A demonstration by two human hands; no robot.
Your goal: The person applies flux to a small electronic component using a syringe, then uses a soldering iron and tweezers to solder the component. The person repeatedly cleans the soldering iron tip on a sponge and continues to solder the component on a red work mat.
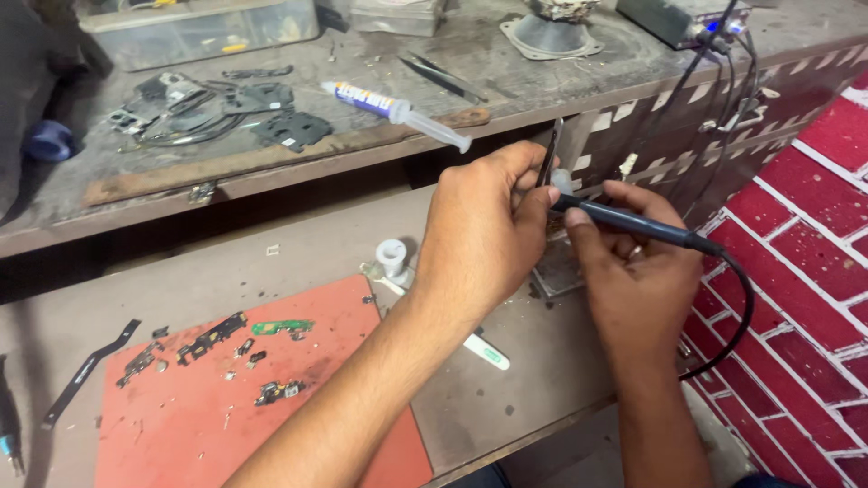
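Black soldering iron (633,222) sits in the right hand (637,271), fingers clenched around its handle, tip aimed left toward the left hand (479,235). Its black cable (737,316) loops down off the handle's rear, past the right wrist. Left hand pinches slim metal tweezers (551,154), held nearly upright, tips down behind the fingers. Both hands meet just above a small grey metal block (556,271) on the table (542,370); what sits between tweezers and iron tip is hidden by the fingers, cannot tell.

Red-orange work mat (226,407) lies on the table's left part, well apart from the hands. On it: a small green circuit board (282,326), a dark strip-shaped board (211,338), several tiny loose parts. A black flex strip (86,370) lies just off the mat's left edge. White spool (392,258) stands near the left hand's wrist; a white flat tool (486,352) pokes out under the left forearm.

Upper shelf (271,172) behind carries a syringe with a blue-and-white label (393,110), black metal shields and phone frame pieces (217,108), another pair of dark tweezers (443,77), a clear plastic box (194,27). Red brick-pattern wall (814,235) on the right.
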